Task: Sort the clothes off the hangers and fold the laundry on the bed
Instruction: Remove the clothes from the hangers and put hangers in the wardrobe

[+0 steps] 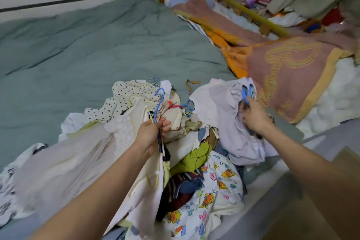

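your left hand (151, 132) is curled tight around a bundle of hangers (158, 103), blue, yellow and pale hooks sticking up above your fist, with cream and white garments (78, 161) trailing down and left from them across the green quilt (78, 48). your right hand (253, 118) is pinching the blue hanger (245, 95) that sits inside the lilac garment (229, 122), at the far right of the heap. the laundry pile (194, 161) lies between your arms on the near part of the bed, with a cartoon-print piece (214, 200) nearest you and a polka-dot piece (126, 99) on its far left side. expect all of this cloth to be light, limp and prone to sliding and bunching; nothing here looks fragile, but the thin wire-like hangers will likely snag on necklines and tangle with each other, as the loose blue ones (188, 104) in the middle of the heap suggest. for the lilac piece, keep hold of the hanger at its hook or shoulder and draw the collar off it rather than tugging the fabric. once free, take the garment by its shoulders so it hangs flat for folding on the open quilt to the far left.
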Action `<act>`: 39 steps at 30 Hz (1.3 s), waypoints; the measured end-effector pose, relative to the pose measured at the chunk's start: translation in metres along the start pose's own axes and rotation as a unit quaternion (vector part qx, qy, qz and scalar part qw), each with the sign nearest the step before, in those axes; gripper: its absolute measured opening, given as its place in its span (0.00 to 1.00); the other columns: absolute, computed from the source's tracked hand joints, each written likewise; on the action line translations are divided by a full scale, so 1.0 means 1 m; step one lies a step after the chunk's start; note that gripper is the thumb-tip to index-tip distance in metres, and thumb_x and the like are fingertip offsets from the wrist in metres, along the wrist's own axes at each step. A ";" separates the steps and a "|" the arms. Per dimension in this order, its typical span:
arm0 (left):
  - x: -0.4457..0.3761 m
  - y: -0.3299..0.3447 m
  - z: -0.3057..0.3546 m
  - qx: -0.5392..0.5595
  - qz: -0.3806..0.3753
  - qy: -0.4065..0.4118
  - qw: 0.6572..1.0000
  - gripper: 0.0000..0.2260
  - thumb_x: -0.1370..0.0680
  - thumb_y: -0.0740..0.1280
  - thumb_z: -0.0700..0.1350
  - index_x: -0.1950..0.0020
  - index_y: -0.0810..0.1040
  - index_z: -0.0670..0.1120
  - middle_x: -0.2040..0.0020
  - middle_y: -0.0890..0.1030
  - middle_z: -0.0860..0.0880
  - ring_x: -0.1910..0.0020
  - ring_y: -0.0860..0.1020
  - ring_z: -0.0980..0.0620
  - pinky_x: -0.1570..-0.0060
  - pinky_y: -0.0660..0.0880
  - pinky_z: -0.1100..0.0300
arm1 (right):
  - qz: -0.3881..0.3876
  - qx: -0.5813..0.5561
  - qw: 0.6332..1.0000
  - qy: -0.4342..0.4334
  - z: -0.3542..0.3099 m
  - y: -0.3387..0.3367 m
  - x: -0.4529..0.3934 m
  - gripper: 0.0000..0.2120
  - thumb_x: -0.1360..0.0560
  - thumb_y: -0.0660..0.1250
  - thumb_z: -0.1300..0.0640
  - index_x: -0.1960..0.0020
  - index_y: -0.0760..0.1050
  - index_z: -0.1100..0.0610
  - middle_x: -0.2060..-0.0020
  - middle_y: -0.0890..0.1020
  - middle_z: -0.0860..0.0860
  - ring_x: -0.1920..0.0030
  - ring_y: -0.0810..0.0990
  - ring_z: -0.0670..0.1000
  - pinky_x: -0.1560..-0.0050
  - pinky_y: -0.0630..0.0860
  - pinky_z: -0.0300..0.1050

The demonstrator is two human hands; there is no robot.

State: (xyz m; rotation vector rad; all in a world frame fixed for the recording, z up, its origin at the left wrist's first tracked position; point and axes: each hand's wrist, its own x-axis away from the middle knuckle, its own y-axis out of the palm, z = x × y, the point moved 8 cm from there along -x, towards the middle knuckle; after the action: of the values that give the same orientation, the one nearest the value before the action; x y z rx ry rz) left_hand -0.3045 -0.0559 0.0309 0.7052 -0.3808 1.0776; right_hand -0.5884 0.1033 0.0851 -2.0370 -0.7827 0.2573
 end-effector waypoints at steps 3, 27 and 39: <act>0.005 0.005 0.017 0.023 -0.014 0.012 1.000 0.09 0.18 0.54 0.32 0.51 0.73 0.38 0.62 0.78 0.44 0.78 0.72 0.58 0.79 0.68 0.68 | 0.095 0.123 0.985 -0.071 -0.029 -0.048 0.004 0.24 0.28 0.55 0.73 0.34 0.69 0.61 0.54 0.77 0.65 0.54 0.76 0.65 0.55 0.70 0.55; -0.192 0.048 -0.014 0.022 0.150 -0.039 0.988 0.11 0.18 0.54 0.32 0.56 0.71 0.39 0.64 0.75 0.43 0.80 0.72 0.59 0.77 0.69 0.69 | -0.228 0.200 0.948 -0.095 -0.061 0.265 -0.246 0.15 0.24 0.57 0.67 0.38 0.69 0.63 0.41 0.76 0.64 0.40 0.75 0.65 0.44 0.73 0.54; -0.210 0.043 -0.036 0.016 0.136 -0.062 0.989 0.09 0.18 0.55 0.32 0.52 0.73 0.40 0.64 0.78 0.46 0.74 0.73 0.56 0.73 0.70 0.68 | -0.277 0.165 0.946 -0.043 -0.035 0.309 -0.242 0.11 0.25 0.63 0.54 0.43 0.73 0.53 0.43 0.79 0.56 0.41 0.77 0.59 0.46 0.73 0.49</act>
State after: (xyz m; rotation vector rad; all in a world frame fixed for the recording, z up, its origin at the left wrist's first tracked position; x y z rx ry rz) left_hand -0.4366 -0.1589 -0.1068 0.7650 -0.5799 1.3024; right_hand -0.6279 -0.1893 -0.1757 -1.4321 -1.2405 0.1405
